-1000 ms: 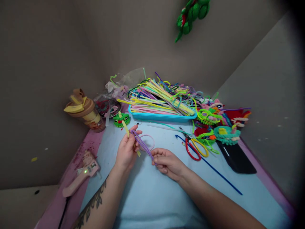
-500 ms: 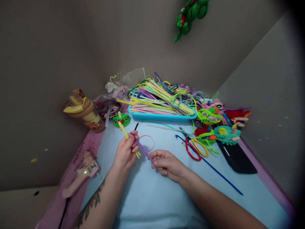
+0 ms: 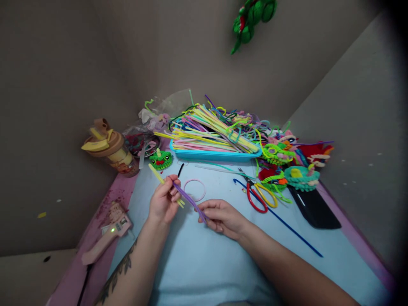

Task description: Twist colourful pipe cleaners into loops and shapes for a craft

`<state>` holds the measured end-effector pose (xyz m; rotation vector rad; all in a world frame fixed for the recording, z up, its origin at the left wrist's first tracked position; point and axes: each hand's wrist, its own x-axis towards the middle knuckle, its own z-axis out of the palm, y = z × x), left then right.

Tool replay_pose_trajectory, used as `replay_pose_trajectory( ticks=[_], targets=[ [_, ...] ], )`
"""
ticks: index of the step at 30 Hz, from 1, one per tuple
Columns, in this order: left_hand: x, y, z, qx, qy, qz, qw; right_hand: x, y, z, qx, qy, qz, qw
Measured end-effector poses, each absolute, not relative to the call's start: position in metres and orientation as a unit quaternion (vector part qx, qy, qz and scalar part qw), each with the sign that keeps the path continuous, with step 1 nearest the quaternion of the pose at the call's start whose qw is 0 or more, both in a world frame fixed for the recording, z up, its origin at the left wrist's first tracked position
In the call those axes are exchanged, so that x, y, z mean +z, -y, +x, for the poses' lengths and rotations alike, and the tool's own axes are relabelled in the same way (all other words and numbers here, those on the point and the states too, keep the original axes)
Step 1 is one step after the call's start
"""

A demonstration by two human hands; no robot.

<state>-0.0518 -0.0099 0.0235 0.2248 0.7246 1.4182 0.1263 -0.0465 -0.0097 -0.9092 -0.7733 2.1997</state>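
My left hand [image 3: 165, 199] is closed on yellow pipe cleaners [image 3: 156, 173] and on one end of some purple pipe cleaners [image 3: 187, 198], which cross over the yellow ones. The lower end of the purple stems lies at the fingertips of my right hand [image 3: 219, 216], its fingers curled and pinching around them. Both hands hover over the light blue table cover [image 3: 204, 263]. Just beyond them lies a pink ring [image 3: 204, 190], and a short black pipe cleaner [image 3: 181, 170] shows behind my left fingers.
A blue tray [image 3: 216, 156] heaped with pipe cleaners stands at the back. Scissors [image 3: 256, 196], a long blue pipe cleaner [image 3: 287, 225] and a black phone-like slab [image 3: 314, 208] lie right. A pink glue gun [image 3: 108, 238], a lidded cup [image 3: 114, 153] and a green frog-like figure [image 3: 161, 160] are left.
The purple stems have bent slightly and their lower ends spread a little at my right fingers. My left hand has shifted a bit left. The whole view has moved slightly.
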Motion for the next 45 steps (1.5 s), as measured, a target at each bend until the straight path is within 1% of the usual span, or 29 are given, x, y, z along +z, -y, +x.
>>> replay_pose_trajectory(
  ticks=[2, 4, 6, 8, 11, 13, 16, 19, 21, 26, 31, 34, 37, 41, 45],
  targets=[
    [0.024, 0.008, -0.054, 0.651, -0.323, 0.089, 0.681, -0.010, 0.047, 0.126, 0.817, 0.312, -0.353, 0.333],
    [0.024, 0.007, -0.055, 0.670, -0.321, 0.079, 0.665, -0.011, 0.048, 0.126, 0.773, 0.364, -0.376, 0.357],
    [0.024, 0.006, -0.056, 0.689, -0.314, 0.067, 0.650, -0.011, 0.051, 0.124, 0.692, 0.449, -0.412, 0.386],
    [0.024, 0.006, -0.055, 0.700, -0.307, 0.056, 0.642, -0.011, 0.056, 0.122, 0.584, 0.542, -0.445, 0.409],
    [0.024, 0.006, -0.052, 0.707, -0.306, 0.048, 0.636, -0.010, 0.062, 0.116, 0.438, 0.636, -0.480, 0.416],
    [0.024, 0.006, -0.050, 0.708, -0.308, 0.045, 0.634, -0.010, 0.064, 0.114, 0.377, 0.659, -0.497, 0.421],
    [0.024, 0.007, -0.048, 0.708, -0.307, 0.042, 0.634, -0.010, 0.064, 0.113, 0.331, 0.660, -0.511, 0.439],
    [0.025, 0.007, -0.048, 0.704, -0.308, 0.042, 0.639, -0.009, 0.063, 0.115, 0.353, 0.639, -0.516, 0.448],
    [0.025, 0.007, -0.049, 0.702, -0.306, 0.039, 0.642, -0.007, 0.061, 0.116, 0.417, 0.597, -0.519, 0.447],
    [0.024, 0.007, -0.050, 0.700, -0.288, 0.038, 0.652, 0.000, 0.053, 0.116, 0.628, 0.426, -0.490, 0.430],
    [0.026, 0.008, -0.052, 0.687, -0.255, 0.028, 0.680, 0.002, 0.048, 0.118, 0.736, 0.295, -0.417, 0.444],
    [0.027, 0.008, -0.054, 0.677, -0.230, 0.018, 0.698, 0.004, 0.047, 0.119, 0.763, 0.259, -0.381, 0.452],
    [0.026, 0.006, -0.054, 0.675, -0.258, 0.043, 0.690, 0.004, 0.048, 0.120, 0.760, 0.262, -0.380, 0.458],
    [0.022, 0.008, -0.046, 0.657, -0.350, 0.158, 0.648, 0.004, 0.048, 0.119, 0.730, 0.272, -0.404, 0.480],
    [0.017, 0.019, -0.033, 0.584, -0.429, 0.283, 0.629, 0.004, 0.047, 0.118, 0.713, 0.279, -0.415, 0.491]
  ],
)
